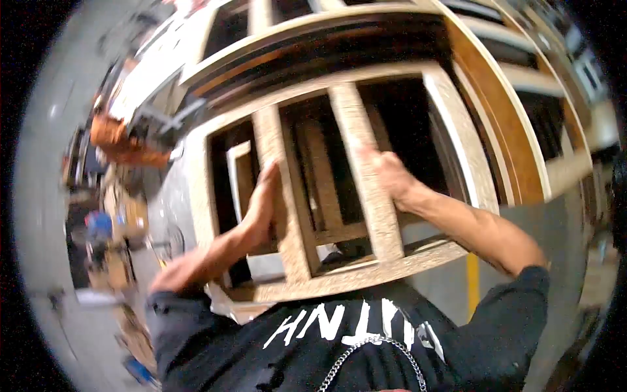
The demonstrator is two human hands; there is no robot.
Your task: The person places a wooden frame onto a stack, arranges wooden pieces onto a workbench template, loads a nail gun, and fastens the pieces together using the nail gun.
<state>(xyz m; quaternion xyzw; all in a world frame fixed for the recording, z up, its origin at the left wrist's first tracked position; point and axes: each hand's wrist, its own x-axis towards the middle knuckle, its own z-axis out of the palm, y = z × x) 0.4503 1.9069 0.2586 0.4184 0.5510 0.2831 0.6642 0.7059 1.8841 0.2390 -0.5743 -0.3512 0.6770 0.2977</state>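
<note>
A chipboard frame (362,176) with two inner slats stands tilted right in front of my chest, its lower rail close to my shirt. My left hand (261,199) is closed against the left slat (290,228), with its fingers partly hidden behind the wood. Around the right slat (382,222), my right hand (390,171) is wrapped, thumb on the near face and the other fingers mostly out of sight. Both hands are slightly blurred. Through the openings I see more board pieces (320,170) in shadow inside or behind the frame.
Larger wooden frames (493,98) stand close behind and to the right. On the left are an orange object (124,140), a blue item (99,224) and cardboard (130,215) along the grey floor (46,196). A yellow floor line (472,281) runs at lower right.
</note>
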